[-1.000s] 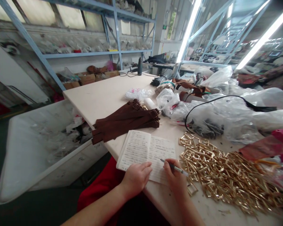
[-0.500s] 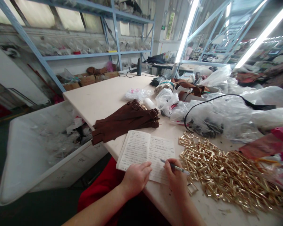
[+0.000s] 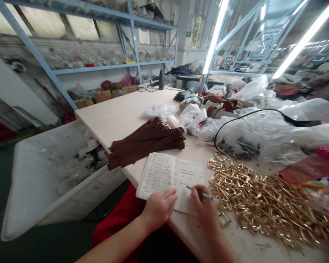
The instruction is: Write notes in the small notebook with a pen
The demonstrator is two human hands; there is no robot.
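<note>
An open notebook (image 3: 160, 171) with handwritten lines on both pages lies at the table's near edge. My left hand (image 3: 160, 206) rests on its lower edge near the fold, fingers lying on the paper and holding nothing. In my right hand (image 3: 204, 204) is a pen (image 3: 207, 196), gripped between thumb and fingers, its tip over the right page. Whether the tip touches the paper I cannot tell. Beyond the notebook lies a bundle of dark brown straps (image 3: 145, 144). Right of my right hand spreads a heap of gold-coloured rectangular buckles (image 3: 260, 197).
Clear plastic bags (image 3: 244, 131) crowd the table's right side, with a black strap looping over them. A large white bin (image 3: 24, 190) stands left of the table (image 3: 106, 109). A dark upright object (image 3: 161, 79) with a cord stands at the far end. Blue shelving (image 3: 98, 68) lines the wall.
The view has shifted slightly. Both hands, the pen and the notebook stay in nearly the same places relative to one another.
</note>
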